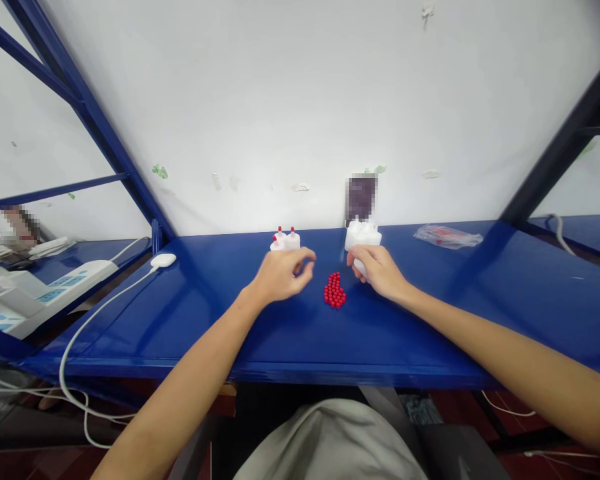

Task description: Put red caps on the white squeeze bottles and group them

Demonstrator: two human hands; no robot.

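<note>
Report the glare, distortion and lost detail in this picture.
Head view: glossy blue tabletop shows faint reflections; head view: likely wide-angle distortion, with the blue post slanting; head view: the dark rectangle is pixelated; head view: white bottles look washed out.

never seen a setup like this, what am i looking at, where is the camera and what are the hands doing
There is no machine here, just a person's two bare hands. The only picture comes from a camera worn on the person's head, looking forward and down, so the forearms reach in from the bottom and right.

The surface is a blue table against a white wall. Between the hands lies a pile of small red caps. Behind the left hand stand white bottles with red tips; behind the right hand is another white bottle group, with no red visible. Farther right lies a clear plastic bag.

The right hand holds a small white bottle. The left hand's fingers are curled, with nothing visible in them.
</note>
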